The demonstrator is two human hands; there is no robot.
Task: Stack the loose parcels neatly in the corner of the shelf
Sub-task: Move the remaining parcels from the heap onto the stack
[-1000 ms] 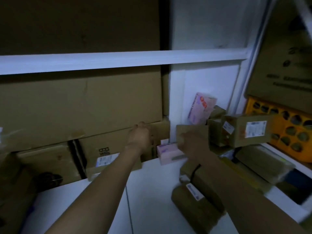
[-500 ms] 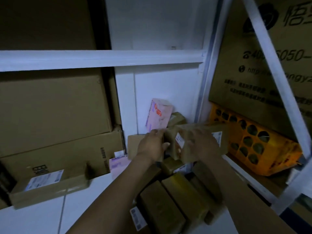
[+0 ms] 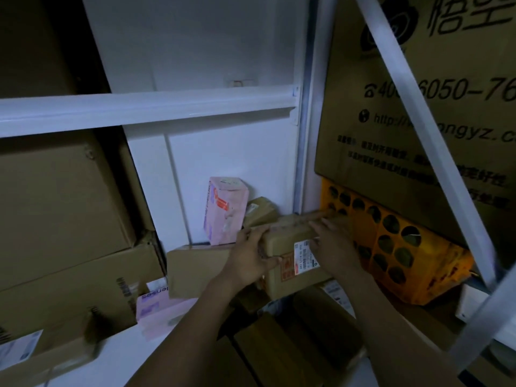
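L hand (image 3: 251, 258) grips left end of brown parcel (image 3: 287, 236), R hand (image 3: 332, 247) clasps right end. Parcel at rear right corner of shelf (image 3: 111, 364), over loose parcels (image 3: 279, 356), beside orange crate (image 3: 391, 241).
Risk: lumpy base, parcel cld tip or slide fwd; nudge cld topple leaning pink box (image 3: 226, 210).
Shipping label (image 3: 305, 256) illegible. Big carton (image 3: 363, 129) reads "6050-76", "http:".

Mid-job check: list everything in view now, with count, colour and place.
Held parcel: one, brown, white label, near the corner.
Upright box: one, pink, against back wall.
Lying box: one, pink, lower left.
Small parcel: one, brown, behind held parcel.
Flat box: one, brown, below upright box.
Loose parcels: several, brown, under the arms.
Cartons: several, brown, left.
Crate: one, orange, right.
Printed carton: one, brown, above crate.
Left hand: one, grips held parcel's left end.
Right hand: one, holds its top right.
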